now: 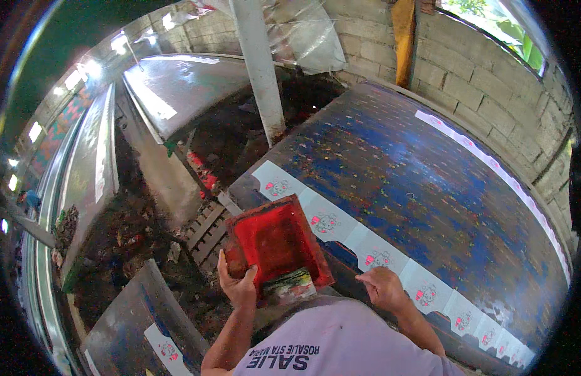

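indoors, the left hand (239,287) grips a red frame (278,237) at its lower left side, between thumb and fingers; the right hand (383,288) curls near a printed white strip (352,236), contents unclear.

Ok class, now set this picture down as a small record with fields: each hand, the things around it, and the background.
left hand: grips the red-stained frame by its near left side
right hand: fingers curled, beside the near paper strip; contact unclear
near paper strip: white, with repeated pink-and-black figures
table: long, dark, with blue patches
far paper strip: pale, along the table's far edge
background: block wall, pale post
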Demonstrator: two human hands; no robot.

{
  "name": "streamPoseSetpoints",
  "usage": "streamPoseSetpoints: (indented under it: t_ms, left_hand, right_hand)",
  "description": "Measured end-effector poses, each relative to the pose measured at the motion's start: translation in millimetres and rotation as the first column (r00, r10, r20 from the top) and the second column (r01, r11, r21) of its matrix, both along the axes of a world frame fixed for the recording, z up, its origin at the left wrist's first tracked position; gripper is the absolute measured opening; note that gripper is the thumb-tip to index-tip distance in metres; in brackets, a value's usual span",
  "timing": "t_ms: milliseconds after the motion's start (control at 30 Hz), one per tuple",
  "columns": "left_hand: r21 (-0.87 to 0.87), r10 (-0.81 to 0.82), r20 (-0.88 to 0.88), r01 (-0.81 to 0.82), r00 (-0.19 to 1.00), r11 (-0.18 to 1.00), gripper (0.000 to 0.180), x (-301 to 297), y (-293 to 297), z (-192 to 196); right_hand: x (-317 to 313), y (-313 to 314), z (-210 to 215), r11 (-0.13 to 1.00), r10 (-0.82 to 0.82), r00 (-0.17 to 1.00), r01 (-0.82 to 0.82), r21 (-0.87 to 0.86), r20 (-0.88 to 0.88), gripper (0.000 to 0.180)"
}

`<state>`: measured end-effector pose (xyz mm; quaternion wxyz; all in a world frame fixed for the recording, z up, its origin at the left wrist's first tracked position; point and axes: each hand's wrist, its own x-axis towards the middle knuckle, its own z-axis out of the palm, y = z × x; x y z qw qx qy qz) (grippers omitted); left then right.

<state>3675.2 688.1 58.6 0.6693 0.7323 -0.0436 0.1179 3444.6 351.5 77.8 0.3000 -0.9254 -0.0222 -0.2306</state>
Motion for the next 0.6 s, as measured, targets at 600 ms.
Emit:
streamPoseSetpoints:
  t_ms: [600]
  left_hand:
    - [-0.181,0.117,0.017,-0.112,0.993,0.977,0.101,154,69,-19]
  right_hand:
    - [159,37,-34,0.989,0.130,0.933,-0.144,-0.020,-0.335,0.033]
